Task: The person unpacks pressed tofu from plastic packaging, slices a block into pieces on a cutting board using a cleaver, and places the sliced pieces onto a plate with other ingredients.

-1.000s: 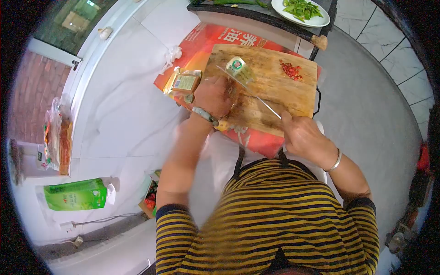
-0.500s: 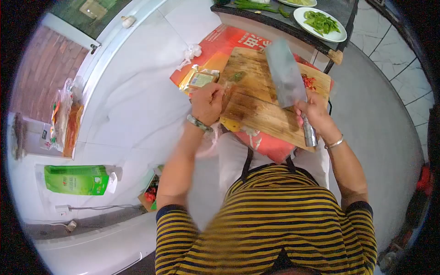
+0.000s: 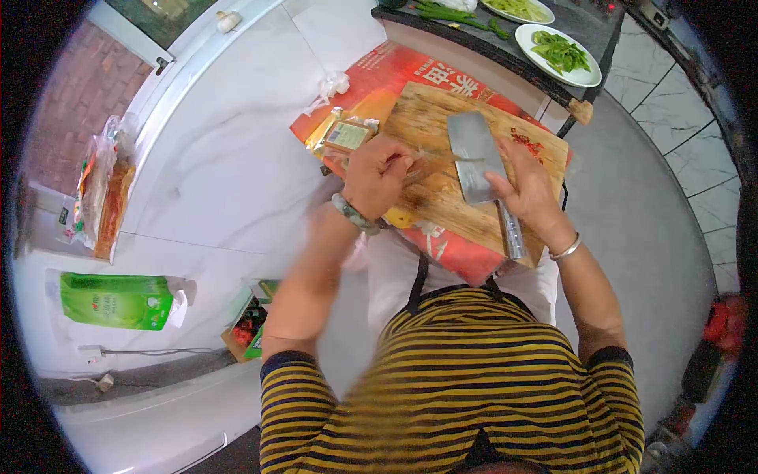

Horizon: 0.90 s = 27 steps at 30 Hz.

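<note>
A cleaver (image 3: 471,154) lies with its blade flat on the wooden cutting board (image 3: 426,114), its metal handle pointing toward my body. My right hand (image 3: 530,193) is just right of it, open, thumb and fingers apart; whether the thumb touches the cleaver I cannot tell. Over the board's left edge, my left hand (image 3: 380,175) is closed in a pinch. Something thin and brownish blurs beside its fingertips, too unclear to name. Chopped red pepper (image 3: 527,145) sits at the board's right side. A packet with a gold wrapper (image 3: 347,134) lies beyond my left hand.
The board rests on a red printed sheet (image 3: 380,65) across my lap. On the dark counter (image 3: 497,47) ahead stand a plate of sliced green pepper (image 3: 584,77) and another plate (image 3: 545,17). A green pouch (image 3: 116,301) is at the left, near a box (image 3: 246,330).
My right hand has let go of the cleaver, which was raised and now lies flat on the board. The left hand has moved slightly right, over the board.
</note>
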Available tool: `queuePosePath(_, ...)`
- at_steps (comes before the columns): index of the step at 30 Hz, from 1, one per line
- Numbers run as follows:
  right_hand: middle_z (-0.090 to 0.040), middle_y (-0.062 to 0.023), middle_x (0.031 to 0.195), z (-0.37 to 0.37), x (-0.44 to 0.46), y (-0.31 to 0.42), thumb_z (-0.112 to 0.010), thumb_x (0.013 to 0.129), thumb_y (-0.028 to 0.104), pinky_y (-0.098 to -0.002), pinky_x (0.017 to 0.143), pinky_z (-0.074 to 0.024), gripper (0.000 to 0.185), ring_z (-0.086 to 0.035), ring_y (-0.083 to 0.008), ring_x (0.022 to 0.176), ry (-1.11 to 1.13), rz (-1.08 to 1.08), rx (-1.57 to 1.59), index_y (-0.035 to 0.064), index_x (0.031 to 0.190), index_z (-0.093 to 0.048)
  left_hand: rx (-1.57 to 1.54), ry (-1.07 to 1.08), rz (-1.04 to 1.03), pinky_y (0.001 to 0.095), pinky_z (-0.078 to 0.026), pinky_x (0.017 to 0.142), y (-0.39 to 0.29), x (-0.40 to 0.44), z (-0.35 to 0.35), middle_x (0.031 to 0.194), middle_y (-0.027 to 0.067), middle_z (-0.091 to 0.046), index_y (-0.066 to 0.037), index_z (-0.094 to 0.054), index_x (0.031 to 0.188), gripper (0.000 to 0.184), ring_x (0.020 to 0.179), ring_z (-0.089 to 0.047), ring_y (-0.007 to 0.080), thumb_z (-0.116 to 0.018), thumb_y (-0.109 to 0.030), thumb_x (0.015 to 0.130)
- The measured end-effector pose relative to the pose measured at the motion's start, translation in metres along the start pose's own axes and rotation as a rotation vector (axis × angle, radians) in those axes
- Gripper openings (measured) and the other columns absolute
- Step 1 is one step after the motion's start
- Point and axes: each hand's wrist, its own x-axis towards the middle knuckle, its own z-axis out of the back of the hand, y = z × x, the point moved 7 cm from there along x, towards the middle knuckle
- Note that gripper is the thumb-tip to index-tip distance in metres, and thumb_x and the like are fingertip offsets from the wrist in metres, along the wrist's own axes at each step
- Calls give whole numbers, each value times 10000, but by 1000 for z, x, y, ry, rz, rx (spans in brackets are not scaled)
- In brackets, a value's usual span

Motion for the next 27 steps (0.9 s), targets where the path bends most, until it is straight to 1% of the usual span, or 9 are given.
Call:
queuePosePath(4, -611, -222, 1029, 6, 33, 64, -649, 832, 288, -415, 844, -475, 480, -595, -363, 987, -100, 117, 143, 26, 1216, -530, 68, -61, -70, 349, -480, 629, -8, 1, -13, 773, 140, -615, -10, -617, 826, 57, 699, -612, 282, -587, -18, 777)
queuePosePath(7, -634, -179, 843, -32, 50, 34, -624, 841, 230, -393, 713, -491, 279, -632, -329, 805, -48, -149, 570, 31, 1037, -622, 52, -111, -91, 359, -480, 620, -19, 1, -14, 767, 152, -611, -12, -609, 813, 48, 687, -608, 301, -598, -30, 770)
queuePosePath(10, -592, -156, 684, -20, 65, 44, -604, 832, 170, -390, 601, -466, 139, -605, -313, 645, -103, -53, 540, 34, 844, -628, 1, -134, 31, 365, -476, 601, -13, 0, -17, 736, 149, -606, -18, -591, 783, 77, 657, -600, 308, -630, -81, 761)
queuePosePath(12, -575, -160, 673, -20, 70, 50, -606, 821, 157, -400, 587, -450, 123, -583, -324, 630, -133, -8, 481, 36, 798, -603, -83, -103, 153, 374, -468, 580, -3, 1, -21, 699, 148, -599, -27, -578, 762, 132, 638, -594, 316, -657, -132, 752)
queuePosePath(16, -558, -161, 650, -33, 82, 56, -609, 806, 155, -406, 583, -451, 140, -575, -345, 635, -143, 67, 393, 38, 737, -576, 32, 45, 149, 412, -454, 560, 18, 8, -30, 642, 153, -583, -33, -569, 710, 221, 612, -581, 333, -650, -232, 762)
queuePosePath(19, -468, -116, 574, -44, 91, 54, -618, 844, 130, -342, 523, -402, 179, -501, -201, 545, -160, 143, 292, 9, 729, -553, 80, 140, 102, 415, -445, 544, 25, 10, -38, 616, 150, -566, -33, -575, 688, 246, 581, -563, 323, -623, -250, 794)
queuePosePath(22, -532, -171, 606, -58, 110, 45, -622, 826, 172, -399, 540, -424, 220, -559, -298, 579, -144, 168, 106, 5, 703, -550, 110, 127, -63, 393, -438, 525, 14, 12, -40, 592, 134, -541, -36, -576, 681, 245, 534, -533, 307, -609, -235, 820)
queuePosePath(24, -584, -197, 676, -68, 130, 26, -617, 812, 200, -419, 577, -450, 207, -591, -337, 635, -141, 84, 16, 8, 735, -602, 146, 77, -237, 415, -439, 538, -3, 7, -46, 613, 137, -554, -34, -563, 668, 242, 573, -548, 348, -602, -220, 817)
queuePosePath(27, -630, -227, 774, -73, 153, -15, -611, 793, 227, -422, 626, -487, 220, -620, -364, 680, -205, -118, -9, 14, 799, -668, 190, 52, -280, 447, -429, 559, -17, -3, -46, 641, 141, -554, -42, -546, 649, 239, 625, -554, 367, -587, -203, 821)
